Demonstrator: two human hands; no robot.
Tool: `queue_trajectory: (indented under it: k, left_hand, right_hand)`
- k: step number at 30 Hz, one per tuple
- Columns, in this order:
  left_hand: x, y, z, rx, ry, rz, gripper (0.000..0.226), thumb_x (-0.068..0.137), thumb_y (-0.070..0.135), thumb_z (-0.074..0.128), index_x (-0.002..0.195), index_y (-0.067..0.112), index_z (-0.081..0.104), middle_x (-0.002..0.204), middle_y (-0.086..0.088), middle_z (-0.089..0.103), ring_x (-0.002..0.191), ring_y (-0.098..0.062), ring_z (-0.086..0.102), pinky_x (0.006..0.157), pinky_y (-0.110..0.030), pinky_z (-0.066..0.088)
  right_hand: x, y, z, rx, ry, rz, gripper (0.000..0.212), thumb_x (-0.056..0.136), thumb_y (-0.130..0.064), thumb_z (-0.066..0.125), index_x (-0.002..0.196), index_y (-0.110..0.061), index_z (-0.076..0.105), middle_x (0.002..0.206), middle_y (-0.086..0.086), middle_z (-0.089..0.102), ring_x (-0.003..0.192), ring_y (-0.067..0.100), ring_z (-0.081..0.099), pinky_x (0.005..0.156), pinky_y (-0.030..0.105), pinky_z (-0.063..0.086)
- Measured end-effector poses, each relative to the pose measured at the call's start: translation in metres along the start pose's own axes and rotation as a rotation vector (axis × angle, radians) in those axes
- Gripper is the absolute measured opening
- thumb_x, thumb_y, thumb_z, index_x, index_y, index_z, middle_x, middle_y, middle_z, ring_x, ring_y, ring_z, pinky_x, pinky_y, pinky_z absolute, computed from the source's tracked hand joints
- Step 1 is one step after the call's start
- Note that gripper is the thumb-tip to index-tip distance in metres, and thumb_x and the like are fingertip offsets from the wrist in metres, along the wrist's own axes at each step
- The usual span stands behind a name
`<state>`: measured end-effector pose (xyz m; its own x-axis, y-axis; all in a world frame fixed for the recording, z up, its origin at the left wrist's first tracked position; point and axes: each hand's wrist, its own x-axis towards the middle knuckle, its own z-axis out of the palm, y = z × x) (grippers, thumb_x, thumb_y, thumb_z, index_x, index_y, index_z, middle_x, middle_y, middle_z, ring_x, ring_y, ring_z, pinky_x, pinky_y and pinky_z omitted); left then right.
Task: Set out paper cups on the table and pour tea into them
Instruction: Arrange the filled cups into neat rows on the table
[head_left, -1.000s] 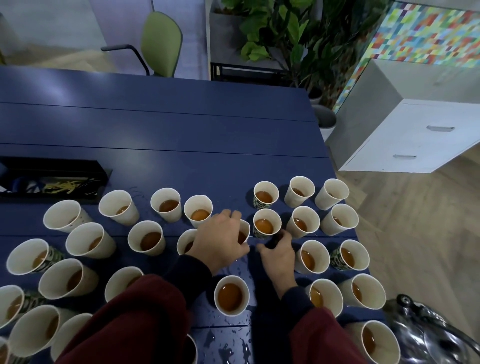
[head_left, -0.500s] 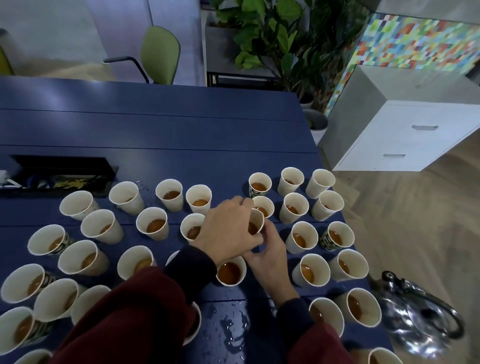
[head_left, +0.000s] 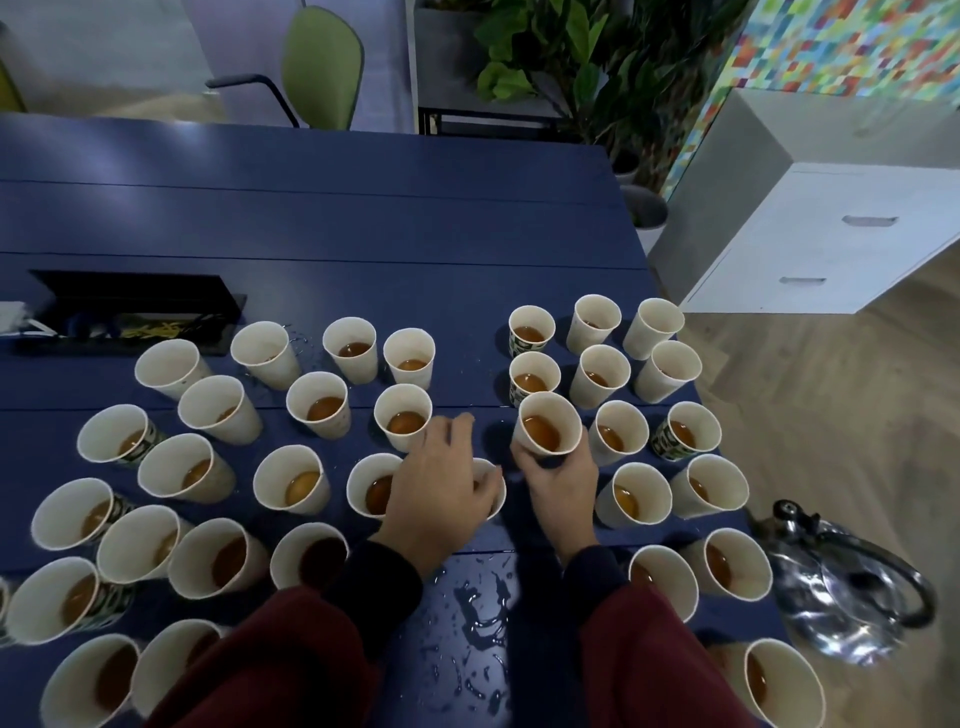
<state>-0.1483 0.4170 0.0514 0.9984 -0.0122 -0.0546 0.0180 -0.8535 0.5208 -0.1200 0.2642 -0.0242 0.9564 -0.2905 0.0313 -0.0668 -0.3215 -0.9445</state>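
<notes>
Several white paper cups with brown tea stand in loose rows on the dark blue table (head_left: 363, 218). My right hand (head_left: 563, 488) grips one tea-filled cup (head_left: 548, 426) from below, tilted slightly, near the table's middle. My left hand (head_left: 436, 493) lies over another cup (head_left: 491, 486), fingers curled on its rim, hiding most of it. A shiny metal kettle (head_left: 847, 592) sits at the table's right edge, apart from both hands.
A puddle of spilled liquid (head_left: 478, 618) lies on the table between my sleeves. A black tray (head_left: 130, 306) with small items sits far left. Beyond the table stand a green chair (head_left: 322, 67), plants (head_left: 571, 67) and a white drawer cabinet (head_left: 831, 244).
My right hand has taken hold of a tea cup and brought it toward the right, clear of my left hand. My left hand has shifted down onto the cup nearer to me.
</notes>
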Motion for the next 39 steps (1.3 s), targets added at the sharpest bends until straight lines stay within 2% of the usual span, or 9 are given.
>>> queue_trajectory:
  k: [4,7,13,18,24,29,34,37,39]
  left_hand:
    - [-0.011,-0.011,0.024,0.152,-0.126,0.018,0.079,0.088,0.057,0.06,0.149,0.019,0.027,0.138,-0.005,0.042,0.121,-0.023,0.046,0.097,-0.033,0.045]
    - [-0.012,-0.015,0.034,0.212,-0.189,0.014,0.087,0.086,0.056,0.065,0.152,0.022,0.02,0.14,-0.005,0.041,0.121,-0.023,0.046,0.095,-0.034,0.047]
    - [-0.008,-0.011,0.035,0.187,-0.183,0.01,0.068,0.092,0.037,0.065,0.147,0.022,0.029,0.137,-0.005,0.045,0.119,-0.021,0.049,0.088,-0.028,0.047]
    - [-0.006,-0.01,0.033,0.156,-0.18,0.004,0.057,0.091,0.036,0.065,0.137,0.023,0.035,0.131,-0.003,0.047,0.113,-0.019,0.05,0.085,-0.027,0.045]
    - [-0.006,-0.012,0.03,0.111,-0.159,0.014,0.044,0.091,0.036,0.063,0.126,0.023,0.038,0.123,-0.002,0.05,0.103,-0.015,0.048,0.077,-0.023,0.038]
    - [0.0,-0.004,0.012,0.089,-0.141,0.018,0.046,0.09,0.038,0.065,0.125,0.025,0.038,0.123,-0.001,0.051,0.107,-0.018,0.052,0.085,-0.029,0.045]
    - [0.002,0.011,-0.011,0.082,-0.125,0.034,0.05,0.087,0.04,0.065,0.127,0.025,0.038,0.123,-0.002,0.052,0.109,-0.021,0.052,0.09,-0.035,0.049]
    - [-0.001,0.024,-0.02,0.081,-0.165,0.066,0.053,0.087,0.043,0.065,0.129,0.027,0.037,0.124,-0.001,0.052,0.111,-0.018,0.052,0.093,-0.035,0.05]
    - [-0.004,0.032,-0.023,0.09,-0.189,0.091,0.054,0.088,0.046,0.064,0.13,0.028,0.037,0.126,0.0,0.052,0.113,-0.017,0.052,0.094,-0.033,0.05]
  right_hand:
    - [0.004,0.026,0.003,-0.059,0.01,0.109,0.042,0.074,-0.019,0.087,0.107,-0.026,0.061,0.104,-0.004,0.069,0.098,0.013,0.065,0.092,0.043,0.054]
    - [0.005,0.036,0.004,-0.097,0.004,0.126,0.043,0.074,-0.018,0.087,0.109,-0.019,0.061,0.107,0.0,0.068,0.1,0.016,0.063,0.094,0.04,0.052]
    - [0.009,0.035,0.005,-0.122,-0.029,0.117,0.043,0.076,-0.016,0.086,0.111,-0.016,0.061,0.104,-0.006,0.066,0.098,0.013,0.061,0.085,0.024,0.043]
    - [0.011,0.033,0.007,-0.113,-0.03,0.137,0.044,0.078,-0.016,0.085,0.11,-0.021,0.056,0.104,-0.007,0.064,0.098,0.012,0.059,0.087,0.027,0.044]
    - [0.006,0.031,0.006,-0.121,-0.062,0.198,0.061,0.079,-0.013,0.083,0.13,-0.011,0.05,0.118,-0.004,0.057,0.109,0.011,0.052,0.094,0.026,0.04]
    - [-0.025,0.029,0.003,-0.155,0.025,0.288,0.062,0.079,-0.008,0.078,0.133,-0.009,0.047,0.127,0.01,0.055,0.118,0.025,0.055,0.104,0.037,0.044]
    - [-0.066,0.01,0.0,-0.131,-0.162,0.014,0.074,0.076,-0.013,0.084,0.137,-0.021,0.043,0.134,-0.005,0.051,0.125,0.005,0.05,0.107,0.025,0.043]
    - [-0.076,-0.011,0.003,-0.058,-0.238,-0.091,0.068,0.076,-0.032,0.083,0.134,-0.022,0.048,0.127,-0.012,0.056,0.118,0.003,0.056,0.091,0.015,0.047]
    - [-0.077,-0.021,0.005,-0.034,-0.191,-0.099,0.055,0.078,-0.028,0.083,0.124,-0.025,0.051,0.115,-0.013,0.061,0.106,0.004,0.061,0.081,0.012,0.046]
